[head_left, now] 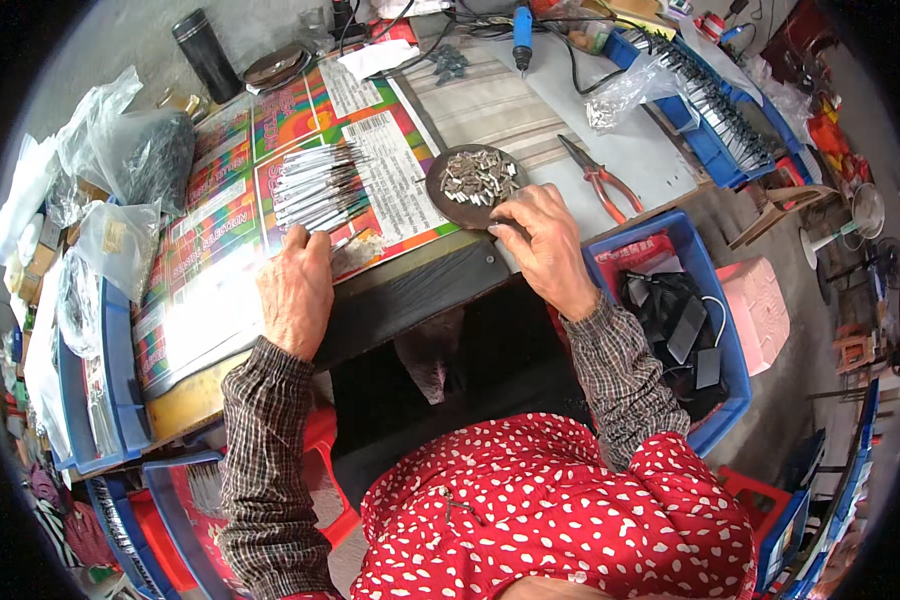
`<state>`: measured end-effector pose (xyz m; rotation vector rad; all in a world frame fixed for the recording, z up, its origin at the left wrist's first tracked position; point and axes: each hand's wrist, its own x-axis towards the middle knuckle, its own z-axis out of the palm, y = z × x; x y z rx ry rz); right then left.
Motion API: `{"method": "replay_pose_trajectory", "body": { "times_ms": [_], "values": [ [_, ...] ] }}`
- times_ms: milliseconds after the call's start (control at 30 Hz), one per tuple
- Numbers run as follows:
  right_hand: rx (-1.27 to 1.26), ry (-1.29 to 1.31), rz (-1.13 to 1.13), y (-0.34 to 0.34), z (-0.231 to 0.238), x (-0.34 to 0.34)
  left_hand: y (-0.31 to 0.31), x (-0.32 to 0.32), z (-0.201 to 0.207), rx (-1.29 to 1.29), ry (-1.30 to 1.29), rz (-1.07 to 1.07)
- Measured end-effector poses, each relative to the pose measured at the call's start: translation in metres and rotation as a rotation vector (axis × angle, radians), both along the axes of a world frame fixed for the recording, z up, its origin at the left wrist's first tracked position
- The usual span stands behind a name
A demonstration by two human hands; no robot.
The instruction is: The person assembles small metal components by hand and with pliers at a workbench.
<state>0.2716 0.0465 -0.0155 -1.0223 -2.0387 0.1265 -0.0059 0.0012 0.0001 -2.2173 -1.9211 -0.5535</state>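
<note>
My left hand (298, 288) rests at the near edge of the bench, its fingers curled together. Just beyond its fingertips lies a bundle of thin white sticks with dark, wiry ends (315, 188); whether a stick is in the fingers is hidden. My right hand (545, 245) has thumb and forefinger pinched together at the near rim of a round dark dish (450, 207). What the pinch holds, if anything, is too small to make out. Small silvery and brownish cylindrical pieces (480, 176) are heaped in the dish.
Red-handled pliers (600, 180) lie right of the dish. A blue electric screwdriver (522, 38) hangs beyond. Blue trays with dark-tipped parts (705, 95) stand far right. A blue bin with black devices (740, 385) is below right. Plastic bags (120, 150) crowd the left, near a black flask (207, 55).
</note>
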Motion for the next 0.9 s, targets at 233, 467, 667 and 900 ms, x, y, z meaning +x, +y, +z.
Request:
{"method": "replay_pose_trajectory", "body": {
  "times_ms": [233,467,667,900],
  "values": [
    [-0.023,0.182,0.028,-0.013,0.009,-0.006,0.0,0.0,0.001,-0.011,-0.021,-0.047],
    [-0.223,0.388,0.155,-0.035,0.015,-0.01,-0.016,0.01,0.009,0.122,-0.322,-0.128],
    [-0.59,0.663,0.339,-0.057,0.019,-0.019,-0.065,0.046,0.018,0.009,-0.679,-0.106],
    [-0.877,0.833,0.544,-0.076,0.024,-0.032,-0.109,0.071,0.012,-0.14,-0.965,-0.126]
  ]
}}
